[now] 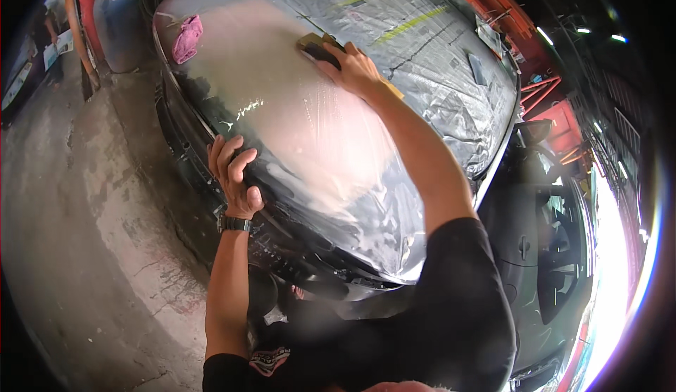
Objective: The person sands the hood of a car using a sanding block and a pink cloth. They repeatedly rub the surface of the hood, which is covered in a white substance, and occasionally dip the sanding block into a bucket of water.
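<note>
A car hood (282,117) stretches out before me, its middle pale pink and white, with dark bare patches along the front edge. It looks wet, with drips and whitish smears. On its far part, close to the plastic-covered windshield, my right hand (357,70) presses down on a sanding block (320,51), dark with a tan-yellow layer. My left hand (234,174) rests at the front edge of the hood, fingers apart and slightly curled, holding nothing. A crumpled pink cloth (186,39) lies at the hood's far left corner.
Clear plastic sheeting (436,75) over paper covers the windshield and roof. A small dark flat piece (477,69) lies on it. A large grey-blue drum (117,22) stands at the far left on the concrete floor (91,251). Another dark car (528,244) is parked close on the right.
</note>
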